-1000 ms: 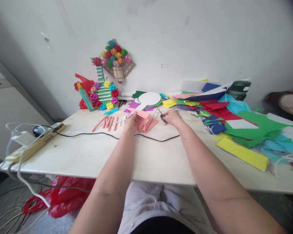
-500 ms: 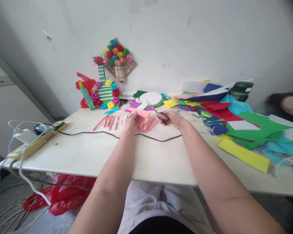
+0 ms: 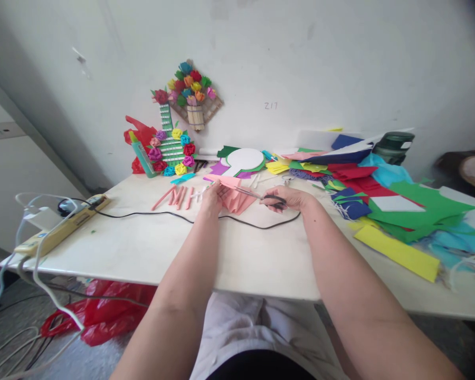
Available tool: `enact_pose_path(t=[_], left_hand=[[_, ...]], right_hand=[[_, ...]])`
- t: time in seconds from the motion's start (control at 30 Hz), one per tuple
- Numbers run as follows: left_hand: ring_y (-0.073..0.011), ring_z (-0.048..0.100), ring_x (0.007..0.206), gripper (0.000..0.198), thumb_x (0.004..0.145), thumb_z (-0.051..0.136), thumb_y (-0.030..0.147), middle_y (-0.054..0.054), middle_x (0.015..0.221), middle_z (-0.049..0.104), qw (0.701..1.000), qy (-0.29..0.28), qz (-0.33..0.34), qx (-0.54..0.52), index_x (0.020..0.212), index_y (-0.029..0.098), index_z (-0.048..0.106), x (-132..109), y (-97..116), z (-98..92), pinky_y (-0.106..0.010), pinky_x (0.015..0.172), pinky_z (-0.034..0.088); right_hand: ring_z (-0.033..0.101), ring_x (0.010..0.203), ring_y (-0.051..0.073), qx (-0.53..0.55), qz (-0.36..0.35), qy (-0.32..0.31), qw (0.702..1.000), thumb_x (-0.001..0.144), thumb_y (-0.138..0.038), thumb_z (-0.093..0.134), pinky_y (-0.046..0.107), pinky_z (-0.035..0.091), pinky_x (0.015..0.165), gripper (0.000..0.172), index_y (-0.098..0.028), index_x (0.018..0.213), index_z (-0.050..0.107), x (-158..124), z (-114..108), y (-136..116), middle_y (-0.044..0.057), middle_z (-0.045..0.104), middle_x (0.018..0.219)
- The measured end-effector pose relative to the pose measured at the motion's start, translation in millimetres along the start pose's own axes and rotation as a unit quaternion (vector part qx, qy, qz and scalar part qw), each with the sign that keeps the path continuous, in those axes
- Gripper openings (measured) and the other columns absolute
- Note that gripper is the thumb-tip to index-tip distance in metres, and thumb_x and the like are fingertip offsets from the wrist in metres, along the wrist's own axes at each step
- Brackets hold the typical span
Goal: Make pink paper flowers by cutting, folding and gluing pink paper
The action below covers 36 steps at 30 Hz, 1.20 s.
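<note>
My left hand (image 3: 212,196) is closed on a piece of pink crepe paper (image 3: 237,201) just above the table. In my right hand (image 3: 287,198) is a pair of scissors (image 3: 275,201) with dark handles, its blades pointing left across the pink paper. Whether the blades are cutting into it I cannot tell. Several rolled pink paper strips (image 3: 179,197) lie left of my left hand. Behind the hands rests a white round cutout (image 3: 245,158) with a green edge, partly over purple paper.
A black cable (image 3: 257,227) runs across the table to a power strip (image 3: 59,227). A glue bottle (image 3: 143,157) leans by a paper-flower guitar shape (image 3: 170,142). Coloured sheets (image 3: 404,214) pile up at right, near a dark green container (image 3: 391,145).
My right hand has moved slightly right and down. The scissors have turned from pointing up and left to lying nearly level across the pink paper. My left hand stays in place.
</note>
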State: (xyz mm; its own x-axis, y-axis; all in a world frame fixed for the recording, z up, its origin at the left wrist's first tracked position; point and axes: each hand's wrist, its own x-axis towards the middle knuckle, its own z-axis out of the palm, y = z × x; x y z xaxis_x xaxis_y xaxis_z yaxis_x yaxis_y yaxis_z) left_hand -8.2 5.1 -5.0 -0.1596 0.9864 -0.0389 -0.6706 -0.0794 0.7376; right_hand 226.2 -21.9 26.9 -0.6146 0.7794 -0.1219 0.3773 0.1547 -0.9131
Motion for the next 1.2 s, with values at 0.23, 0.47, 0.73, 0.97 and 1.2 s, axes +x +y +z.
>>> enact_pose_path(t=[0.23,0.47,0.73,0.97,1.2], left_hand=[[-0.018,0.066,0.074,0.006,0.078,0.055,0.016,-0.007,0.067,0.065,1.0,0.015,-0.007,0.0,0.077,0.011,0.058,-2,2,2.6,-0.032,0.079,0.051],[-0.0194,0.066,0.08,0.007,0.077,0.057,0.017,-0.008,0.066,0.065,1.0,0.007,-0.014,0.016,0.076,0.011,0.059,-4,1,4.7,-0.031,0.079,0.051],[-0.0191,0.066,0.077,0.005,0.077,0.056,0.015,-0.007,0.065,0.065,0.999,0.014,-0.021,0.023,0.074,0.012,0.058,-6,1,8.4,-0.031,0.078,0.052],[-0.0189,0.067,0.075,0.004,0.076,0.057,0.016,-0.007,0.065,0.065,1.0,0.018,-0.019,0.014,0.075,0.012,0.058,-6,0,8.8,-0.031,0.077,0.052],[-0.0187,0.066,0.077,0.005,0.078,0.056,0.014,-0.008,0.067,0.065,1.0,0.013,-0.023,0.012,0.076,0.01,0.059,-6,0,9.1,-0.03,0.078,0.052]], right_hand=[[0.044,0.038,0.006,0.005,0.01,0.006,1.0,0.069,-0.045,0.066,0.02,0.026,0.035,0.034,-0.014,0.067,0.054,0,2,-1,-0.001,0.054,0.049],[0.047,0.039,0.006,-0.002,-0.002,0.027,1.0,0.069,-0.049,0.065,0.019,0.024,0.034,0.038,-0.013,0.07,0.054,3,7,-3,0.0,0.056,0.053],[0.046,0.039,0.005,-0.005,-0.011,0.04,0.999,0.067,-0.053,0.064,0.018,0.021,0.033,0.041,-0.014,0.071,0.052,7,15,-8,-0.001,0.056,0.053],[0.046,0.038,0.005,-0.009,-0.012,0.043,0.999,0.069,-0.051,0.063,0.017,0.019,0.033,0.039,-0.014,0.078,0.056,11,17,-6,-0.002,0.056,0.053],[0.046,0.038,0.005,-0.017,-0.01,0.054,0.998,0.069,-0.052,0.062,0.018,0.02,0.032,0.039,-0.013,0.074,0.058,12,18,-6,-0.001,0.055,0.053]])
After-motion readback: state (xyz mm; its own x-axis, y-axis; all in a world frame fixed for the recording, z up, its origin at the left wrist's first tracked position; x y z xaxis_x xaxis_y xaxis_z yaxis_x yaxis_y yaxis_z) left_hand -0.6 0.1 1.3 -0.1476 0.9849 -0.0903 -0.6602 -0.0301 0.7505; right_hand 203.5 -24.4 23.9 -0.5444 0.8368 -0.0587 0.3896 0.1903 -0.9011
